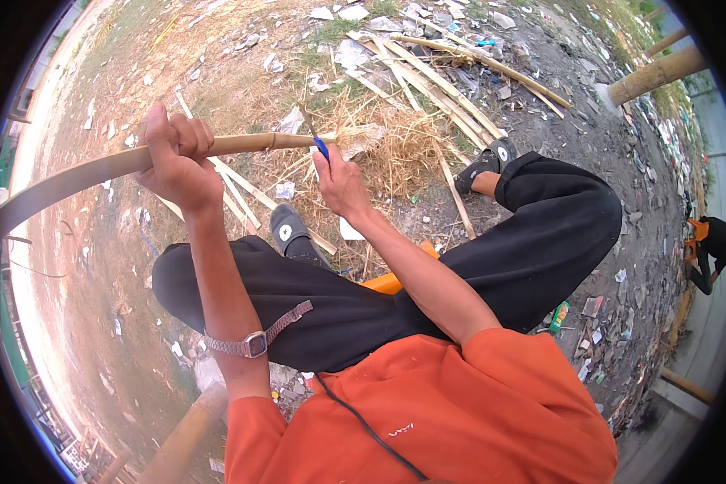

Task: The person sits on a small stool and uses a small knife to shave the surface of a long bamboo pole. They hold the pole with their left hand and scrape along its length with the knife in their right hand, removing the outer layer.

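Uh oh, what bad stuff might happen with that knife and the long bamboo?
The blue-handled knife in the right hand might slip off the bamboo strip and cut bare skin. The long strip, gripped by the left hand, could twist suddenly. The silver wristwatch looks unfastened, so it might fall off.

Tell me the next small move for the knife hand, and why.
Probably a short, light shaving stroke by the right hand: its blue-handled knife is at one end of the bamboo strip, the left hand grips the strip well back from there, and thin pale curls lie beyond.
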Demonstrator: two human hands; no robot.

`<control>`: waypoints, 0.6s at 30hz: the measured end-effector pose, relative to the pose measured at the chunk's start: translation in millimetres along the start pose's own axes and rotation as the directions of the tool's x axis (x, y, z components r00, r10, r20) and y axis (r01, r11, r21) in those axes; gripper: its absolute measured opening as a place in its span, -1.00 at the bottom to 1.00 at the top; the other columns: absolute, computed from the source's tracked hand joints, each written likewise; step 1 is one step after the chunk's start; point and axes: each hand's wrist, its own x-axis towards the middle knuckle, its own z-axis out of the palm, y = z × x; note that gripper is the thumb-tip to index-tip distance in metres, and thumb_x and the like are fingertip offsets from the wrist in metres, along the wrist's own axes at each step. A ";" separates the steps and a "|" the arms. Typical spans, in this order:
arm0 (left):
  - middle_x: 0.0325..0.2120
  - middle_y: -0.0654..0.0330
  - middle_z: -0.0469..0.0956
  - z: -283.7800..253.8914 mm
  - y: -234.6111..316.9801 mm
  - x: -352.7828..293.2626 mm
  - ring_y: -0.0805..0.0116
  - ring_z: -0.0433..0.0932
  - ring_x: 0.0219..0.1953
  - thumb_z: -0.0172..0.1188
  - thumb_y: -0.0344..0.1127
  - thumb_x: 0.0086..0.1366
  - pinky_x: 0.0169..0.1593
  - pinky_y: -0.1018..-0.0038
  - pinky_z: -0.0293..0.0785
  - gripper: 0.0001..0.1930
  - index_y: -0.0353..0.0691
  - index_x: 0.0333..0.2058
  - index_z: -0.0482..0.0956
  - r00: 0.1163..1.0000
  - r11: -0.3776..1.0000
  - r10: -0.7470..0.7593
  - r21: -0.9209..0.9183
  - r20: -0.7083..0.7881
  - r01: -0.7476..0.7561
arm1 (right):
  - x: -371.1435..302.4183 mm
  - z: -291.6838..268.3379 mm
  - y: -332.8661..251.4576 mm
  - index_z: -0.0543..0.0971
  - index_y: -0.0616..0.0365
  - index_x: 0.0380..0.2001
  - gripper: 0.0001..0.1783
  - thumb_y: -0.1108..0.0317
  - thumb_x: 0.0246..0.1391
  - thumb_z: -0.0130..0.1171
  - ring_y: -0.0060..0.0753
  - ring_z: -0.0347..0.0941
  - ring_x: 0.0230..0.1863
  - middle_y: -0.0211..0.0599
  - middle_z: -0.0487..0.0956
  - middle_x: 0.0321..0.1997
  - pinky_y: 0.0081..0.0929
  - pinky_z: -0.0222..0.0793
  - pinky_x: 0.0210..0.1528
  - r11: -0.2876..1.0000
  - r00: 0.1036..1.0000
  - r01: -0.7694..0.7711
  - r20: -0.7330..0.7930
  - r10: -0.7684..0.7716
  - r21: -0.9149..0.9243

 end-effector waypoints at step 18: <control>-0.88 0.43 -0.03 -18.5 0.9 -1.7 0.63 -0.08 -0.83 0.01 -0.37 0.27 -0.73 0.56 -0.15 -0.54 -0.04 -0.78 0.06 0.999 0.996 0.045 -0.077 -0.019 -0.046 | -0.9 23.6 16.4 0.37 0.24 -0.20 -0.61 0.10 0.25 -0.23 0.31 0.47 -0.34 0.20 0.53 -0.43 0.13 0.32 -0.27 0.994 0.997 -0.065 0.040 0.069 -0.087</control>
